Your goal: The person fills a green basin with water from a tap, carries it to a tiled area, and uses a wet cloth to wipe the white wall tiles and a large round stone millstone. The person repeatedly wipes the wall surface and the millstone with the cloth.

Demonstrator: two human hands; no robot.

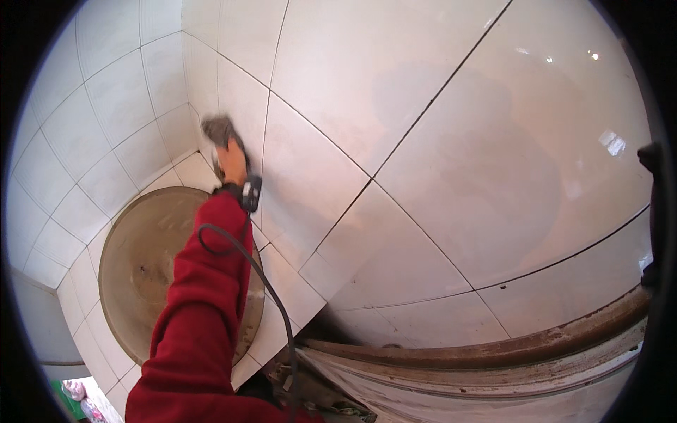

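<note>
My left hand (pixel 232 164), in a red sleeve, holds a dark grey-brown cloth (pixel 218 129) against the white wall tiles (pixel 240 106) near the corner. The cloth is blurred, and the fingers behind it are partly hidden. Around the wrist is a strap with a small black device (pixel 252 193). From it a dark cable (pixel 275 296) loops over the sleeve and runs down. Below my forearm a large round brown pan or lid (pixel 132 254) sits in a white-tiled top (pixel 100 322); I cannot tell which it is, and the arm covers part of it. My right hand is out of view.
Tiled walls meet in a corner at the upper left. A worn brown ledge (pixel 476 354) runs along the lower right. Beside the tiled top, a dark gap (pixel 328 328) opens above loose debris (pixel 338 396). Pink and green items (pixel 79 394) show at the lower left.
</note>
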